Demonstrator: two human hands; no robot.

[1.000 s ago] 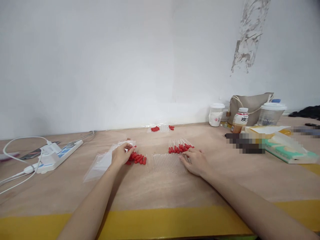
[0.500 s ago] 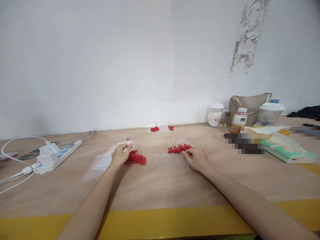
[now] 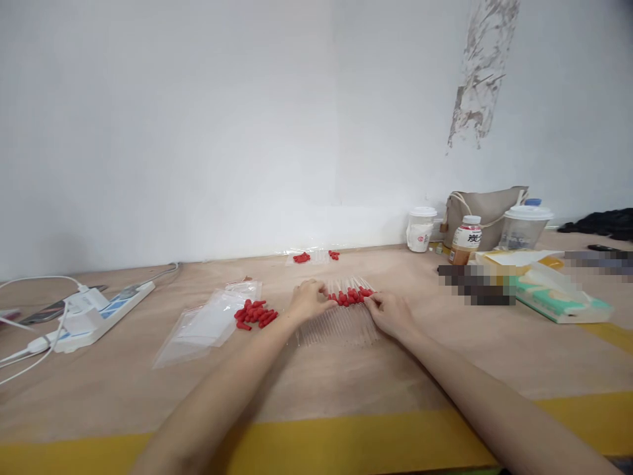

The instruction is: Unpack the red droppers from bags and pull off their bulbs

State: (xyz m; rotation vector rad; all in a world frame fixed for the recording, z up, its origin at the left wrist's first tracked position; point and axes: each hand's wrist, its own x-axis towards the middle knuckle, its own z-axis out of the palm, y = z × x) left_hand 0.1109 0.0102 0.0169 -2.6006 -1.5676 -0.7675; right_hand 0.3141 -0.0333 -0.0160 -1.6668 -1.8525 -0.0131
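Observation:
A row of clear glass tubes (image 3: 341,326) lies on the wooden table, and behind it a row of tubes fitted with red rubber bulbs (image 3: 352,295). My left hand (image 3: 307,300) is curled at the left end of the red-bulbed row, fingers pinched on something I cannot make out. My right hand (image 3: 391,312) rests at the right end of the same rows, fingers closed on a tube near the bulbs. A loose pile of red bulbs (image 3: 254,313) lies to the left of my left hand.
Clear plastic bags (image 3: 208,321) lie left of the pile. A power strip with chargers and cables (image 3: 86,315) sits far left. More red bulbs (image 3: 309,256) lie by the wall. Cups, a bottle (image 3: 466,240), a bag and a tissue pack (image 3: 556,298) crowd the right.
My left hand has left the red bulb pile and moved right to the left end of the tube rows. My right hand has barely shifted. The view has tilted slightly.

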